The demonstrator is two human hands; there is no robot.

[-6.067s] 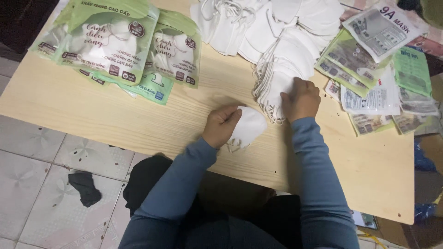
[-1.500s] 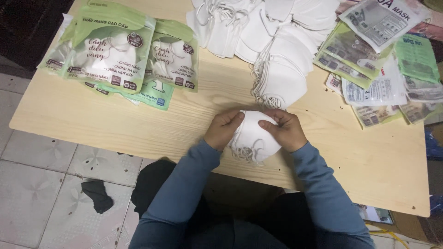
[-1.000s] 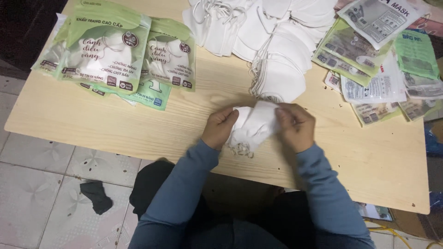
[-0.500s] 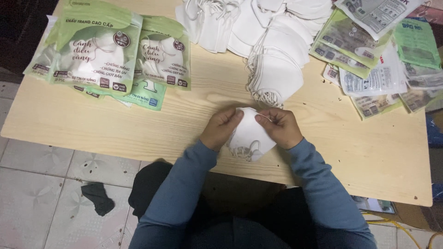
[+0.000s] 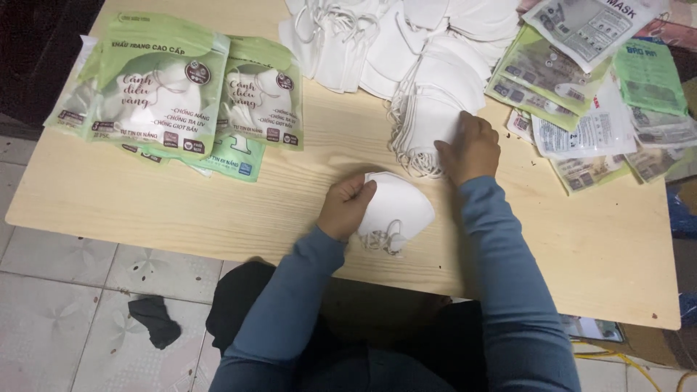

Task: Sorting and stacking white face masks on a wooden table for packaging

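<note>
My left hand [image 5: 346, 206] grips a small stack of folded white face masks [image 5: 396, 213] near the front edge of the wooden table [image 5: 181, 210]; their ear loops dangle toward me. My right hand [image 5: 470, 147] has reached up and right to a fanned row of white masks [image 5: 428, 116], its fingers resting on the nearest one. Whether it has pinched that mask I cannot tell. More loose white masks [image 5: 377, 36] are heaped at the table's far side.
Filled green-and-clear mask packets [image 5: 156, 91] lie at the left. Flat empty printed pouches [image 5: 581, 87] are piled at the right. A dark cloth scrap [image 5: 155, 319] lies on the tiled floor below the table's left front.
My right hand has left the stack held in front of me and moved up and right to the fanned masks. My left hand keeps the stack in place.
</note>
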